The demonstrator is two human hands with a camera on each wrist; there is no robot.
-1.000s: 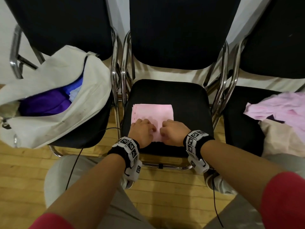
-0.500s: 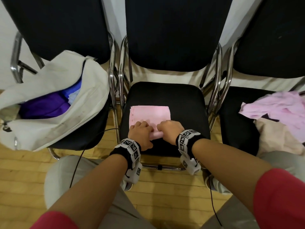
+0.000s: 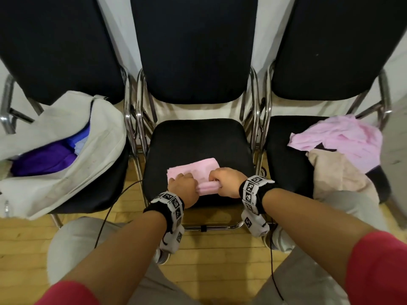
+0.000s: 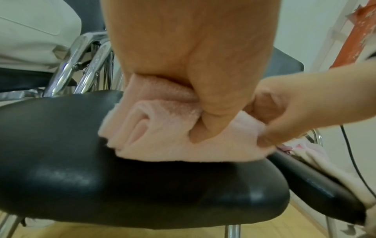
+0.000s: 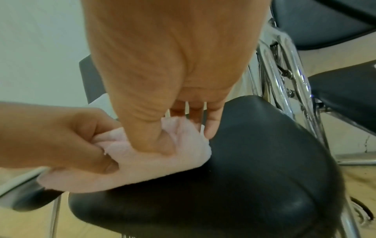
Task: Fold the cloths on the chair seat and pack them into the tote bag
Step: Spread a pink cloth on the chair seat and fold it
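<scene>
Where the pink cloth (image 3: 193, 170) lies on the middle chair seat (image 3: 198, 139), it sits toward the near edge, a folded band whose long axis runs left to right across the seat, its near edge rolled or doubled into a thick lip. The left hand (image 3: 184, 188) grips the left part of that lip, thumb tucked under the fold and fingers curled over the top, as the left wrist view shows plainly. The right hand (image 3: 226, 182) pinches the right part the same way, thumb under and fingers curled down onto the cloth. Both hands sit side by side on the near edge, so the rest of the cloth lies away from the fingers, toward the chair back; the next fold probably carries that lip forward over it. The tote bag (image 3: 66, 150) lies on the left chair with purple and blue fabric inside, nearer the left hand. More crumpled cloths (image 3: 343, 137) wait on the right chair.
</scene>
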